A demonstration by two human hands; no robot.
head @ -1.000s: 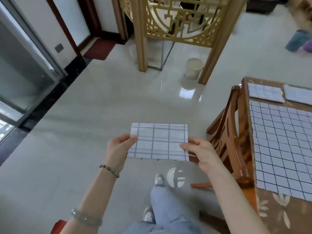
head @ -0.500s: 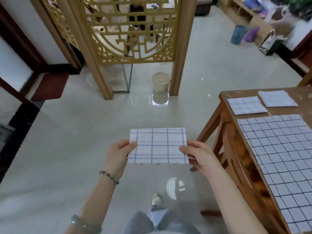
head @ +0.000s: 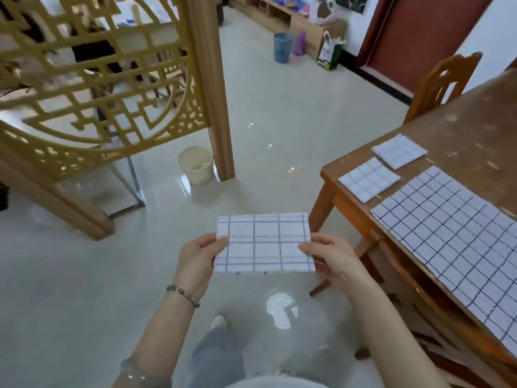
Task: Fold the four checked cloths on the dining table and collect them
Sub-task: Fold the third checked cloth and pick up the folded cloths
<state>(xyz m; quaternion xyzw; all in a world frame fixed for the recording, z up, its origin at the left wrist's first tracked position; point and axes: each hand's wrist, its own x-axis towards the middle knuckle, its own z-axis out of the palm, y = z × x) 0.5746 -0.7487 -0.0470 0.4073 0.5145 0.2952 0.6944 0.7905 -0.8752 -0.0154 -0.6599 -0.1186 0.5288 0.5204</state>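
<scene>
A folded white cloth with blue checks [head: 264, 243] hangs in the air over the floor, held flat between both hands. My left hand [head: 197, 260] pinches its left edge and my right hand [head: 326, 257] its right edge. On the wooden dining table [head: 464, 130] to the right lie two small folded checked cloths, one near the corner [head: 368, 182] and one just beyond it [head: 398, 150]. A large unfolded checked cloth [head: 458, 239] is spread flat along the table's near side.
A gold lattice screen with a wooden post [head: 215, 88] stands at the left. A cream bucket [head: 196, 165] sits at the post's foot. A wooden chair [head: 443, 82] stands behind the table. A blue bin [head: 282, 47] and bags are by the far wall.
My view has swung to the right, bringing more of the table and its cloths into sight. Both hands still hold the folded cloth the same way.
</scene>
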